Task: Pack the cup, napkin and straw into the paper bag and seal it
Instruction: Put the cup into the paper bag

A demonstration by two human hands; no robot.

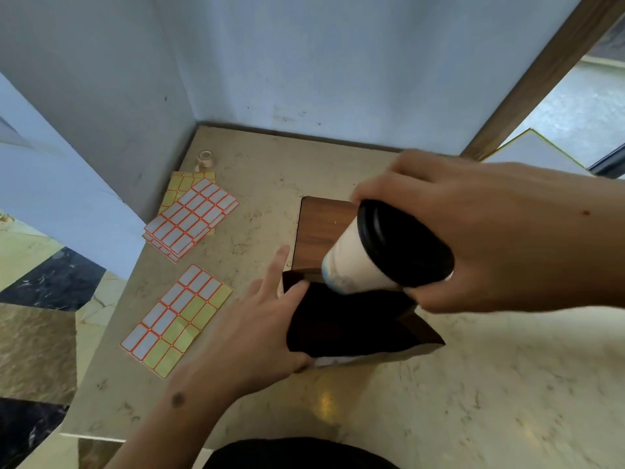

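A white paper cup (351, 262) with a black lid is tilted, its base pointing down into the dark mouth of the brown paper bag (345, 326). My right hand (480, 231) is shut around the cup's lid end, just above the bag's far rim. On the bag's left rim, my left hand (257, 326) holds the mouth open with thumb at the near corner and fingers spread along the edge. A white patch shows at the bag's near lip. No napkin or straw can be made out.
A wooden board (321, 228) lies on the marble counter (473, 384) behind the bag. Sheets of red-edged labels (176, 319) and a stack of them (192, 218) lie left, with a small tape roll (204, 160) by the wall corner. Counter edge runs left.
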